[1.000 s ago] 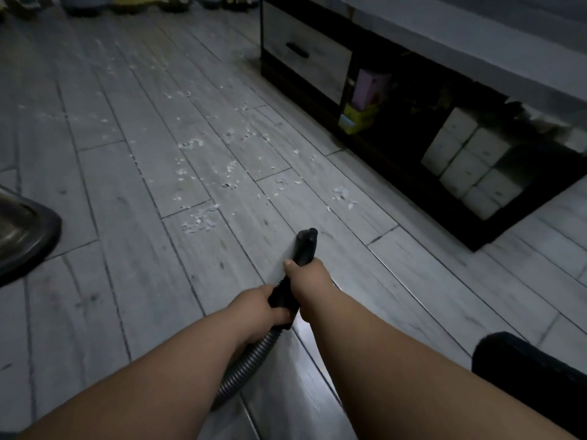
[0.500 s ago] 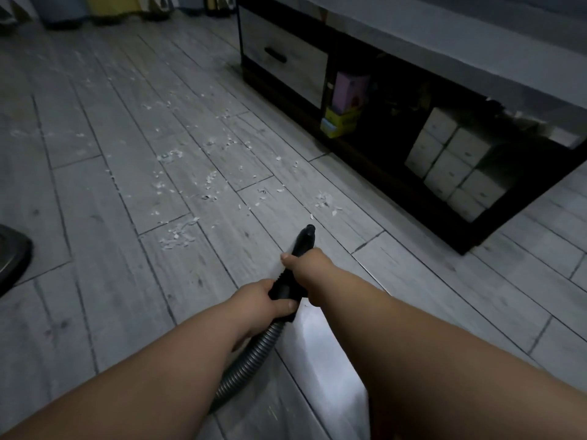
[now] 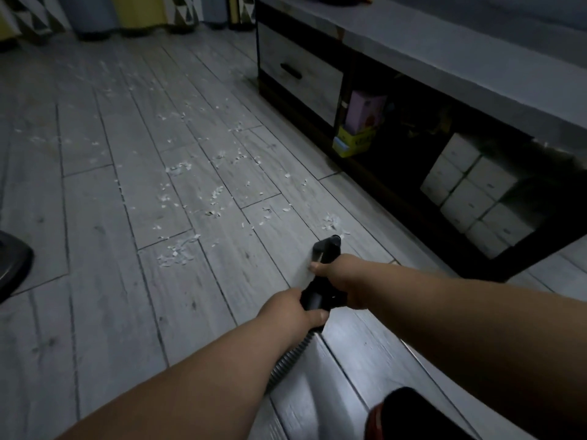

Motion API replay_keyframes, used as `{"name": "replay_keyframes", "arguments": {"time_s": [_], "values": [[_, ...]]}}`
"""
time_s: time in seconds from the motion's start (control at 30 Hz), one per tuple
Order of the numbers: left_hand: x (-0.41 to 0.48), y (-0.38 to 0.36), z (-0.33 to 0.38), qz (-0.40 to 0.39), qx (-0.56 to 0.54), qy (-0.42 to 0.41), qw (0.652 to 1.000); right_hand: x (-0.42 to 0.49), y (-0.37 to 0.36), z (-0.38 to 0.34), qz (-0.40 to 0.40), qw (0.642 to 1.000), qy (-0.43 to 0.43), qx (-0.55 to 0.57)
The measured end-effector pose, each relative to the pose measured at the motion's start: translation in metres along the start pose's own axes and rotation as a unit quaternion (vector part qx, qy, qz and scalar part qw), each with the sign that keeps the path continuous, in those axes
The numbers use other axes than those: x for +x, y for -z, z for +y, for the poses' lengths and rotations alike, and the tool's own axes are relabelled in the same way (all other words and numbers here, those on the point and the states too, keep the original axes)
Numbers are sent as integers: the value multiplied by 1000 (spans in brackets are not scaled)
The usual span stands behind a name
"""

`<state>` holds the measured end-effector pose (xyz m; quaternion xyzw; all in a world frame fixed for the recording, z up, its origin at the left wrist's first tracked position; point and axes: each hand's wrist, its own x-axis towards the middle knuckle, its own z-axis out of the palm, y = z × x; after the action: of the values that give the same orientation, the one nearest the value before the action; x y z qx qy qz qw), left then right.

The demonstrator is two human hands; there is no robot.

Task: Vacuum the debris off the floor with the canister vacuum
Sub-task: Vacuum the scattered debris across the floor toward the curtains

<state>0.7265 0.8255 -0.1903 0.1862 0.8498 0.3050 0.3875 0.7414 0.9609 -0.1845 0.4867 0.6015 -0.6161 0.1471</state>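
Head view: your left hand (image 3: 287, 309) and right hand (image 3: 343, 277) both clench the black vacuum wand (image 3: 325, 249), with the hose (image 3: 290, 354) trailing back. Push the tip low and slow along the floor (image 3: 95, 281). The nearest debris (image 3: 332, 221) lies just beyond the tip, beside the cabinet (image 3: 428, 58); more is scattered ahead-left.

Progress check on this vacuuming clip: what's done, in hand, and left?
Done: near boards look clean. In hand: left hand and right hand grip the vacuum wand, its nozzle just short of a small flake patch. Left: white flakes scattered across the floor ahead.
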Motion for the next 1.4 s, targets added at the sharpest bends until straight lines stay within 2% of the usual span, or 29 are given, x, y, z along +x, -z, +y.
{"name": "replay_keyframes", "arguments": {"time_s": [0.23,0.57,0.7,1.03,1.4], "values": [[14,5,-5,20,11,6,1000,22,2,4,-27,997,64,44],[36,0,-3,30,-21,15,999,40,4,-4,-23,994,96,52],[39,1,1,14,-11,16,1000,44,9,-2,-29,993,93,68],[40,-17,15,-43,1,-2,999,46,37,23,21,994,78,74],[65,-31,38,-33,11,-16,999,63,66,16,6,989,94,111]]}}
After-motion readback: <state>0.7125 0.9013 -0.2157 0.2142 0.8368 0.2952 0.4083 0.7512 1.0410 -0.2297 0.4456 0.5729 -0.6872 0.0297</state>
